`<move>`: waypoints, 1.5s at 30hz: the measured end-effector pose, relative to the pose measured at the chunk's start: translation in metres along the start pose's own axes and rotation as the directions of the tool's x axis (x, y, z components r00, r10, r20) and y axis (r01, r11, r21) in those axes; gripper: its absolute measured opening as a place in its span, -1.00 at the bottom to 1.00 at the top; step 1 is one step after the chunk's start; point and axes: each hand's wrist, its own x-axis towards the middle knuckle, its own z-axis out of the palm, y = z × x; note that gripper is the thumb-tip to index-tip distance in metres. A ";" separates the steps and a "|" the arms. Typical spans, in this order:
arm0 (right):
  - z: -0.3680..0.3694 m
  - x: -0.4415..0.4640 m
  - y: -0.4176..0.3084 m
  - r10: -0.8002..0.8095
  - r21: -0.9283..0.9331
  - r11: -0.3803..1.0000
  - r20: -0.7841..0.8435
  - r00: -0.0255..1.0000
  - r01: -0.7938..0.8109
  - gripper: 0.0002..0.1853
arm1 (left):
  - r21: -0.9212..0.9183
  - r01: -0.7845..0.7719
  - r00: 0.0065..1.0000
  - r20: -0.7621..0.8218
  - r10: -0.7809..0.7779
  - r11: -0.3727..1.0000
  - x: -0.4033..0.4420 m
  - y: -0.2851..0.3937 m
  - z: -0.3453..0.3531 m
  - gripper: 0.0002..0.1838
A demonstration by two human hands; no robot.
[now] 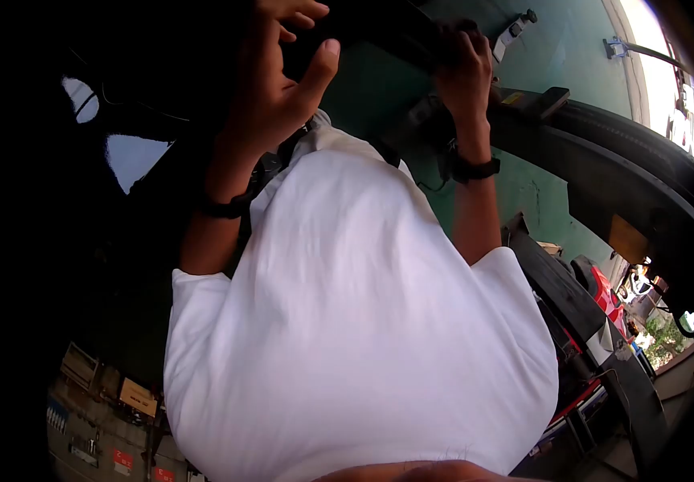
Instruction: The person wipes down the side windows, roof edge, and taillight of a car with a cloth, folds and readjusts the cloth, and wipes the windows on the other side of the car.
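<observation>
At the top left of centre, my left hand point(286, 88) is raised with its thumb stretched out and apart from the partly bent fingers. Nothing shows between thumb and fingers, and dark space lies behind it. My right hand point(463, 68) is at the top right of centre, its fingers curled at the edge of a dark part; what they hold is too dark to make out. Both wrists wear black bands. Between the arms is my white shirt point(363, 305).
A long dark curved beam point(644, 165) runs along the right, with a small dark box point(552, 102) on it. Green floor point(524, 189) shows below. Red and black equipment point(604, 293) stands at the right. Wooden boxes point(138, 396) are at the lower left.
</observation>
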 end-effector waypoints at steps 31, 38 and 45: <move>-0.016 -0.089 -0.012 0.299 -0.095 0.953 0.141 0.944 -0.288 -0.62 | -0.191 -0.021 0.819 0.560 0.127 0.981 -0.016 -0.049 0.160 -0.27; -0.004 -0.002 -0.023 -0.090 -0.101 0.988 0.211 0.973 0.113 -0.51 | -0.026 0.246 0.906 0.360 -0.220 0.969 -0.024 -0.089 0.096 -0.31; 0.024 0.069 0.000 -0.336 0.178 0.941 0.414 0.846 0.286 -0.50 | 0.133 0.229 0.972 0.029 -0.235 0.964 -0.022 -0.101 0.110 -0.13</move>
